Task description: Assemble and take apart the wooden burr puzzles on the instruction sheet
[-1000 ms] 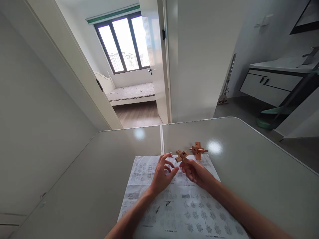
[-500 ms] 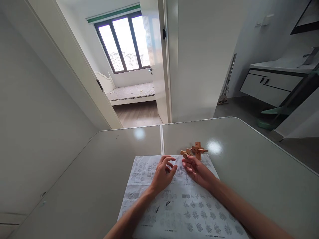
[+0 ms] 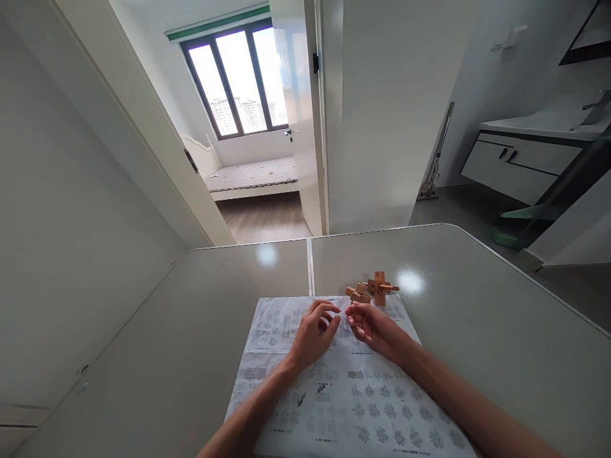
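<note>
My left hand (image 3: 317,329) rests over a large printed paper sheet (image 3: 341,407), its fingers curved and the thumb apart, with a gap between them and nothing visible inside. Facing it, my right hand (image 3: 373,327) lies palm turned inward, fingers loosely curled and apart; I see nothing in it. The fingertips of the two hands are close but not touching. Just beyond my right hand sit several small wooden puzzle pieces (image 3: 359,293). Beside them is a cross-shaped group of notched wooden pieces (image 3: 380,289), one marked with a "2".
The sheet, printed with rows of diagrams, lies on a glossy grey-green table (image 3: 200,331) with a seam (image 3: 310,270) down its middle. Beyond the table are an open door (image 3: 298,127), a bed (image 3: 255,175) and a washbasin cabinet (image 3: 520,156).
My right hand has shifted slightly left, toward my left hand and off the small wooden pieces, which show more fully now. My left hand is nearly still.
</note>
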Demonstrator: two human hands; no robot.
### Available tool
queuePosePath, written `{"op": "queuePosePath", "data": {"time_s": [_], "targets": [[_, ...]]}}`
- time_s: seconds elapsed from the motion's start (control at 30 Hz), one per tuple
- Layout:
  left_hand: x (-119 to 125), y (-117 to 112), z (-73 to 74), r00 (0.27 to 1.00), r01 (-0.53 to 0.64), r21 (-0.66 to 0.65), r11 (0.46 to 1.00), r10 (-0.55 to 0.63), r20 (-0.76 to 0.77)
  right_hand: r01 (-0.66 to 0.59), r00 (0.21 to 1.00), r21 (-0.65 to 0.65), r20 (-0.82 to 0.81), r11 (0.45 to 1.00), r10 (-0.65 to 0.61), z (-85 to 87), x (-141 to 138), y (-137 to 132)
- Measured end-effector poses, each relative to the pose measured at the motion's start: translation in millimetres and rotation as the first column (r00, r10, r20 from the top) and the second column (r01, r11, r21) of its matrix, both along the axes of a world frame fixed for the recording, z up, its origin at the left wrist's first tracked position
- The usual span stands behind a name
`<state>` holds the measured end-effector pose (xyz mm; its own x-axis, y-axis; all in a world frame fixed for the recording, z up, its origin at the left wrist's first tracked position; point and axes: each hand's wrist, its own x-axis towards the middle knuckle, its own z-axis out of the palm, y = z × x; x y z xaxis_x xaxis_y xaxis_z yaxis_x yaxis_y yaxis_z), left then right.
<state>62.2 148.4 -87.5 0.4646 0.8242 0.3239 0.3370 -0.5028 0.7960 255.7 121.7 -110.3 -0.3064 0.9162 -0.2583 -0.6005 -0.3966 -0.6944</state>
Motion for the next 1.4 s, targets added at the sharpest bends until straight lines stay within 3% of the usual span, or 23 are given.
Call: {"op": "queuePosePath", "data": {"time_s": [0.37, 0.9, 1.4], "targets": [[-0.2, -0.9, 0.3, 0.994, 0.034, -0.027, 0.999, -0.036, -0.106, -0.069, 0.997, 0.101, -0.034, 0.992, 0.073, 0.2, -3.1, -3.7], [0.3, -0.8, 0.0, 0.992, 0.051, -0.027, 0.998, -0.053, -0.118, -0.070, 0.997, 0.114, -0.019, 0.991, 0.073, -5.3, -3.9, -0.2], [0.1, -1.9, 2.2, 0.989, 0.067, -0.015, 0.998, -0.068, -0.128, -0.060, 0.998, 0.100, 0.007, 0.993, 0.060, 2.8, -5.6, -2.2]]}}
